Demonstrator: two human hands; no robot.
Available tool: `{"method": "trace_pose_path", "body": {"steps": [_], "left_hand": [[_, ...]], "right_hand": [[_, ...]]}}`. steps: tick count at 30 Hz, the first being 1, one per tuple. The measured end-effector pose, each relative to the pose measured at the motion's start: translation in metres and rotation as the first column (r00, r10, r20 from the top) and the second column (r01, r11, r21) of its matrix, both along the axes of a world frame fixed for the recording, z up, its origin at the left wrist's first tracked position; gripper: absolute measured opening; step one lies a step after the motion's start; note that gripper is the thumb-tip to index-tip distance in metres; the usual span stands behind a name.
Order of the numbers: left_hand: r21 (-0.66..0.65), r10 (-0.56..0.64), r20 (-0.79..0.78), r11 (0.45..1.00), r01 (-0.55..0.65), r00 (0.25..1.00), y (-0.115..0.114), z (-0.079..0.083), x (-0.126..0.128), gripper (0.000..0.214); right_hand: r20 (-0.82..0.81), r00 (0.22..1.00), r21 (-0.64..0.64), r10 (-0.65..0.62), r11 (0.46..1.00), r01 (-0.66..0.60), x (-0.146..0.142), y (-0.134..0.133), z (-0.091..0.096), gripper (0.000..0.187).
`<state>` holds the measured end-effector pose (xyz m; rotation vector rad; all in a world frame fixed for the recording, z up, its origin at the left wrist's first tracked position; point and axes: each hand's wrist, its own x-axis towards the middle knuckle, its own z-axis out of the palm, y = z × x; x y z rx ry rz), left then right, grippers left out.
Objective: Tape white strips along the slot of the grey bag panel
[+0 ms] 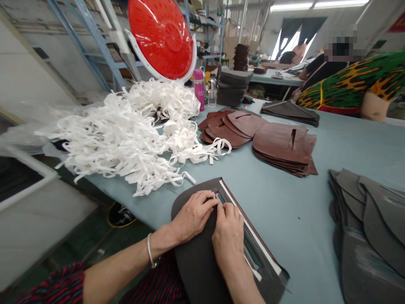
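Observation:
A dark grey panel (pixel 198 261) with a rounded end lies at the table's near edge, a long slot (pixel 251 249) cut near its straight side. One white strip (pixel 262 245) runs along that straight side. A second white strip (pixel 257 273) follows the slot's near edge, mostly covered by my hands. My left hand (pixel 193 215) is closed, thumb and forefinger pinched on this strip at the slot's far end. Beside it, nearly touching, my right hand (pixel 229 236) has its fingers bent together on the strip and slot edge. Its fingertips are partly hidden.
A heap of white strips (pixel 117 135) covers the left of the table (pixel 303 211). Brown panels (pixel 281 145) lie beyond my hands, dark grey panels (pixel 373 236) at right. A pink bottle (pixel 199 90) and clear bottle (pixel 212 93) stand behind. A person (pixel 351 84) is across the table.

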<state>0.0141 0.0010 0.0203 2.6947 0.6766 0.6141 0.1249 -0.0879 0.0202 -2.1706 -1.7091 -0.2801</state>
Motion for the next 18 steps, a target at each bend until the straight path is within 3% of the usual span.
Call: {"method": "trace_pose_path", "body": {"steps": [5, 9, 14, 16, 18], "left_hand": [[0.151, -0.061, -0.134, 0.985, 0.081, 0.989, 0.000, 0.002, 0.000, 0.029], [0.229, -0.026, -0.209, 0.971, 0.074, 0.978, -0.006, 0.003, -0.002, 0.037], [0.128, -0.034, -0.088, 0.991, 0.045, 0.996, -0.004, 0.000, -0.005, 0.038], [0.050, -0.120, -0.035, 0.991, 0.122, 0.992, 0.006, 0.001, -0.006, 0.035], [-0.019, -0.224, -0.006, 0.974, 0.224, 0.974, 0.017, 0.003, -0.007, 0.032]], "right_hand": [[0.088, 0.996, 0.026, -0.012, 1.000, 0.010, -0.013, 0.004, -0.002, 0.031], [0.137, 0.991, 0.020, 0.003, 1.000, -0.006, -0.011, -0.019, -0.001, 0.032], [0.162, 0.986, 0.036, 0.028, 0.999, -0.034, -0.005, -0.074, -0.002, 0.036], [0.093, 0.995, 0.052, 0.035, 0.998, -0.040, -0.005, -0.090, -0.002, 0.032], [-0.088, 0.995, 0.071, 0.045, 0.997, -0.039, -0.004, -0.097, 0.000, 0.023]]}}
